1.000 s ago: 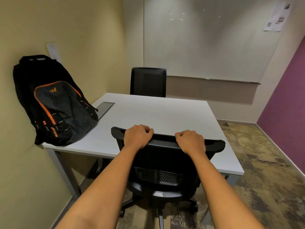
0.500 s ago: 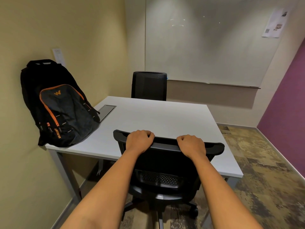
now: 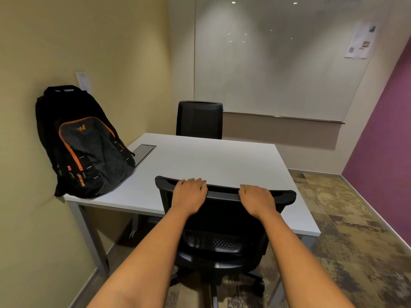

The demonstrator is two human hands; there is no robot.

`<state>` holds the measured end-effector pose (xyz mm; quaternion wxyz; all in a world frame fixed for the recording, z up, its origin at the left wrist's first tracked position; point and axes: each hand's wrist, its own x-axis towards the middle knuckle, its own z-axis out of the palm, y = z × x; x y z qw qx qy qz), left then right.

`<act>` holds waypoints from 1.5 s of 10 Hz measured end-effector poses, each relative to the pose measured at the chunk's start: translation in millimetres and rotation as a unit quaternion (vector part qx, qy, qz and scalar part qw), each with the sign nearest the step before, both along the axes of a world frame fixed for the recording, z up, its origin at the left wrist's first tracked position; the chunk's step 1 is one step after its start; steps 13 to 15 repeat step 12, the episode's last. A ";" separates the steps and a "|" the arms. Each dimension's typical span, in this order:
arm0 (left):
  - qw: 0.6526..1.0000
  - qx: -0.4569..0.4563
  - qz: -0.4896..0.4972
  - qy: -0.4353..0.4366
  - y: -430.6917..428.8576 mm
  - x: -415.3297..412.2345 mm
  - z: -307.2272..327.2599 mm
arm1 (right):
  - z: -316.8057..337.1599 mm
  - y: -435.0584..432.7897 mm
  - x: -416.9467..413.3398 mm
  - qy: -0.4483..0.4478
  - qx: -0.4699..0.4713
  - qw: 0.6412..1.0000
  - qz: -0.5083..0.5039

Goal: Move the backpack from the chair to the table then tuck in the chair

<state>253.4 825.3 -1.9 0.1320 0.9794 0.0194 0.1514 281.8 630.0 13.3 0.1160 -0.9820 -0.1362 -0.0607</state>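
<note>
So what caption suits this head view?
Both hands grip the office chair at the table; backpack on top.

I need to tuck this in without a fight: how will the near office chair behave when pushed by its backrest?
The near office chair probably rolls easily: caster wheels show under it. It may swivel, so both hands, left hand and right hand, spread apart should steer it.

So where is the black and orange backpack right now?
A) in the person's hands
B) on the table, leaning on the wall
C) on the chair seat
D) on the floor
B: the backpack stands on the corner of the white table against the yellow wall, while the left hand and right hand grip the chair backrest.
</note>
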 end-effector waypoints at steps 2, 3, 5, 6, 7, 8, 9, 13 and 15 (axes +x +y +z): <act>1.000 0.005 0.008 0.008 -5.0 -15.8 -2.5 | -1.2 -5.4 -16.1 0.002 0.011 1.000 0.006; 1.000 0.003 0.009 0.009 -7.3 -23.5 -3.8 | -1.6 -8.4 -23.9 0.026 0.012 1.000 0.012; 1.000 0.006 0.007 0.013 -8.9 -35.9 -6.3 | 1.0 -16.8 -37.9 0.011 0.002 1.000 0.022; 1.000 0.007 0.003 0.016 -9.4 -44.2 -7.3 | 1.5 -20.6 -45.6 0.013 0.001 1.000 0.025; 1.000 0.002 -0.001 0.019 -9.8 -51.5 -7.1 | 1.6 -24.8 -52.4 0.017 0.000 0.999 0.031; 1.000 0.003 -0.003 0.028 -10.0 -57.6 -4.4 | 1.7 -31.4 -60.7 0.015 0.013 0.999 0.041; 0.999 0.020 0.003 0.033 -10.0 -62.6 -0.4 | 1.7 -41.6 -72.2 -0.006 0.049 0.998 0.042; 0.995 0.045 0.041 -0.080 -11.9 -57.4 59.0 | 59.1 -87.4 -140.7 -0.190 0.330 0.924 0.034; 0.995 0.045 0.041 -0.080 -11.9 -57.4 59.0 | 59.1 -87.4 -140.7 -0.190 0.330 0.924 0.034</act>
